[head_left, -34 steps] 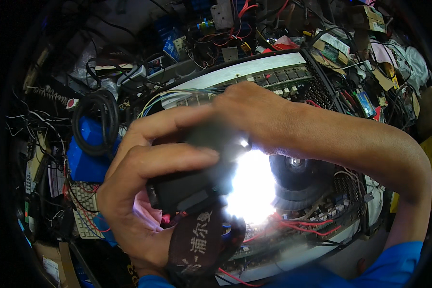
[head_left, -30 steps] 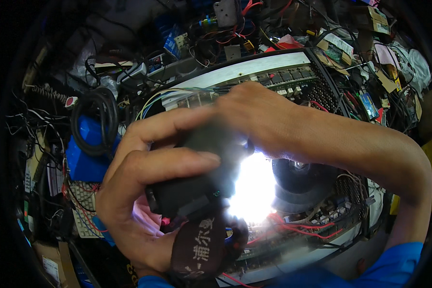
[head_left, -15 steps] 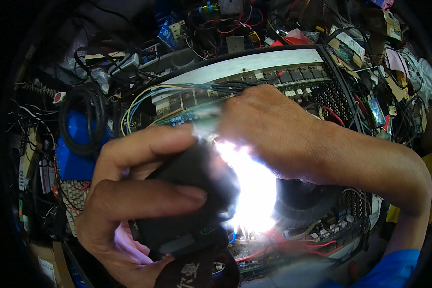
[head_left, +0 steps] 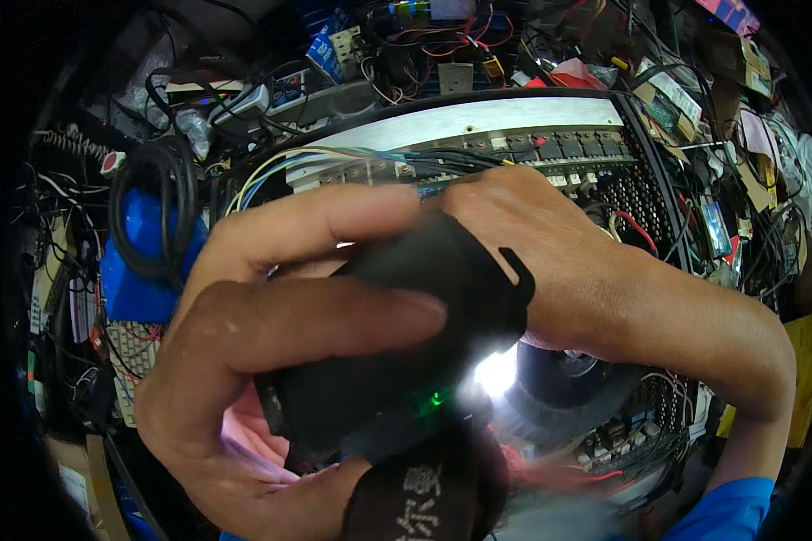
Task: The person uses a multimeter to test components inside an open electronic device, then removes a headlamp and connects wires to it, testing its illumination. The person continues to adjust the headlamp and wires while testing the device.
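My left hand (head_left: 203,388) is wrapped round a black headlamp (head_left: 361,406), its thumb underneath and its fingers over the top. The lamp is lit, with a bright white spot at its right end and a small green light on its housing. A dark strap (head_left: 415,500) with pale lettering hangs below it. Beyond the lamp, my right hand (head_left: 523,212) reaches over an opened amplifier (head_left: 514,115). Only the back of that hand shows; its fingers are hidden. Close by lie a bundle of coloured wires (head_left: 325,155), a row of transistors (head_left: 568,146) and a round black transformer (head_left: 564,401).
Loose cables, boards and scraps crowd round the amplifier. To the left, a coiled black cable (head_left: 122,221) lies against a blue box (head_left: 133,284). A yellow envelope (head_left: 805,383) stands at the far right, beside my right forearm. Red wires (head_left: 595,471) run along the amplifier's near side.
My left hand has moved the headlamp right and turned it, so its broad glare has shrunk to a small spot. The lamp now covers more of my right hand, which has shifted slightly right.
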Motion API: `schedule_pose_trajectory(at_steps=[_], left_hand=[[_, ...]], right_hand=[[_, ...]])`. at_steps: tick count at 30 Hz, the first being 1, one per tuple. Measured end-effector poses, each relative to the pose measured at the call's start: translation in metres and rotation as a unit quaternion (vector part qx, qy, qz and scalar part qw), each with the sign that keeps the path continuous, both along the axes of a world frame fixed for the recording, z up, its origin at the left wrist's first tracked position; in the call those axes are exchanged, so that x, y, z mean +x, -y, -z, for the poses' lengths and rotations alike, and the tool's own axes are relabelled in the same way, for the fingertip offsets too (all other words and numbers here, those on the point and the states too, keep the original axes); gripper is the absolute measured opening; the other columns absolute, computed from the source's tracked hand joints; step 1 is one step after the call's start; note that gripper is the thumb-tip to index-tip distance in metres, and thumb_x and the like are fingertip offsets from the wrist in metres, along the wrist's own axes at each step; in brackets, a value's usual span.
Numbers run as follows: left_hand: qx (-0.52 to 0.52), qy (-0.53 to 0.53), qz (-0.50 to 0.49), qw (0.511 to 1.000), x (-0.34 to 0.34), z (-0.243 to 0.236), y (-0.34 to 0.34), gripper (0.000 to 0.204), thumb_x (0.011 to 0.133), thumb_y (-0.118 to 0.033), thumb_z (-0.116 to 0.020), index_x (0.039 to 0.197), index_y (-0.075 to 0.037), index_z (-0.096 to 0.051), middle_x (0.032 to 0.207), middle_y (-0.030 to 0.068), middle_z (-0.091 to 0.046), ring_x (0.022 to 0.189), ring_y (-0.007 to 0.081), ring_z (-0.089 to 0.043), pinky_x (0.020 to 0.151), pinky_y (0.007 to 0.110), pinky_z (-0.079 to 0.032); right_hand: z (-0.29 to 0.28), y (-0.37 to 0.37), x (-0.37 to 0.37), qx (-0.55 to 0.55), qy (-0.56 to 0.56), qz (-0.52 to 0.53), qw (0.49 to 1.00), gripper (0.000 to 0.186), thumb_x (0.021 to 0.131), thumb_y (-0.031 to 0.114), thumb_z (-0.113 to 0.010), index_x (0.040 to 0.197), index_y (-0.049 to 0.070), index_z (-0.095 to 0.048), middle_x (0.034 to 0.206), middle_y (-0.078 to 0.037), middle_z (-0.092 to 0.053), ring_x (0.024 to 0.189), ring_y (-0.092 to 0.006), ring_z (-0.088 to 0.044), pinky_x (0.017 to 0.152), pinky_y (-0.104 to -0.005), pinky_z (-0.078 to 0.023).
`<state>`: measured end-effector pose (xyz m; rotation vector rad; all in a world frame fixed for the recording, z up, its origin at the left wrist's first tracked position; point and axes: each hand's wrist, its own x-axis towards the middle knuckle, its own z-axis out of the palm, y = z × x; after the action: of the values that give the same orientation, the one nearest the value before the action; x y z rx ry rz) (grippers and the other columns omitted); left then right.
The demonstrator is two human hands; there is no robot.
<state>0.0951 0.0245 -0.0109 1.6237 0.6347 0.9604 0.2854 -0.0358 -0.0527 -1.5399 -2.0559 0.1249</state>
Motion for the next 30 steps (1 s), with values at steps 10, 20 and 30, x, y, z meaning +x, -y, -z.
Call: schedule_pose_trajectory(at_steps=[10, 20, 30], left_hand=[[0.065, 0.037, 0.071, 0.995, -0.010, 0.014, -0.020, 0.072, 0.066, -0.029, -0.107, 0.113, -0.001, -0.061, 0.141, 0.0305, -0.061, 0.103, 0.0306, -0.077, 0.085, 0.040, -0.068], [0.058, -0.010, 0.113, 0.992, -0.019, -0.001, -0.031, 0.079, 0.061, -0.027, -0.109, 0.116, 0.001, -0.059, 0.145, 0.0309, -0.058, 0.109, 0.0307, -0.077, 0.091, 0.042, -0.068], [0.092, 0.019, 0.128, 0.987, -0.015, 0.003, -0.036, 0.079, 0.058, -0.025, -0.109, 0.115, 0.001, -0.061, 0.144, 0.0312, -0.058, 0.106, 0.0310, -0.078, 0.088, 0.041, -0.070]], right_hand=[[-0.002, -0.001, 0.000, -0.008, -0.010, 0.005, 1.000, 0.003, 0.079, 0.008, -0.071, 0.080, 0.005, -0.070, 0.075, -0.019, -0.068, 0.076, -0.0408, -0.071, 0.067, -0.0517, -0.055], [-0.003, -0.001, -0.001, -0.015, 0.053, 0.019, 0.998, 0.014, 0.081, 0.016, -0.075, 0.087, 0.005, -0.070, 0.082, -0.019, -0.070, 0.080, -0.0434, -0.070, 0.068, -0.0526, -0.055], [-0.006, 0.001, -0.001, -0.046, 0.034, 0.020, 0.998, 0.016, 0.081, 0.015, -0.075, 0.090, 0.004, -0.070, 0.082, -0.020, -0.070, 0.082, -0.0445, -0.070, 0.070, -0.0537, -0.055]])
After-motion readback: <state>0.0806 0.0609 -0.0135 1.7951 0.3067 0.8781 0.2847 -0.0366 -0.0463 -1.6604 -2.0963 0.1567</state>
